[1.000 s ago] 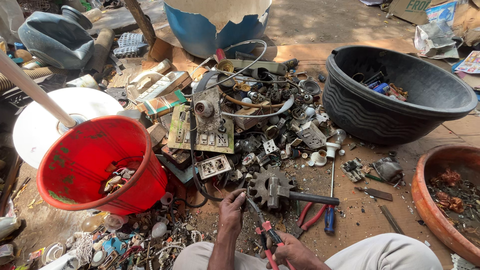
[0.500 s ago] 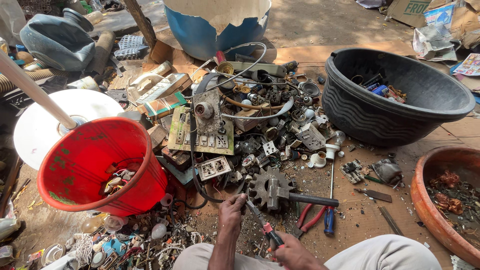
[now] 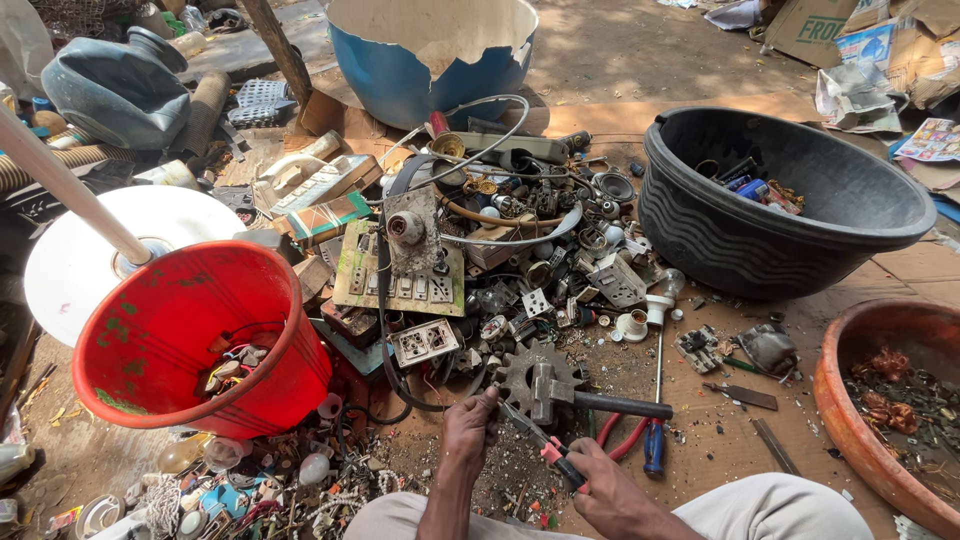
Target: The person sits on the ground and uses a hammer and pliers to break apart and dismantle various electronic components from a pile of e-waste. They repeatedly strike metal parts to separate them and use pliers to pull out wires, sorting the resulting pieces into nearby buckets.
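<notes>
On the ground at the bottom centre, both hands were busy: left hand [image 3: 468, 432] was closed around a small part I couldn't identify, right hand [image 3: 605, 487] gripped the red-handled pliers [image 3: 540, 447], whose tip angled up-left to meet the part by the left fingers. Just beyond them, a hammer [image 3: 590, 398] lay with its head on a rusty toothed gear [image 3: 525, 375], dark handle pointing right. A blue-handled screwdriver [image 3: 655, 430] lay beside it, shaft pointing away. Containers: red bucket [image 3: 165, 330] to the left, tilted, held a small tangle of coloured wires and bits at the bottom. Black ribbed tub [image 3: 760, 230] upper right, mostly bare inside, had a few small items against its far wall, one blue. Terracotta bowl [image 3: 850, 400] at the right edge held rusty scraps and dark metal bits. Broken blue drum [image 3: 400, 70] at the top, contents not visible. Between them sat a scrap pile [image 3: 500, 250] of switch plates, sockets, wires and rings on flattened cardboard [image 3: 720, 450].
</notes>
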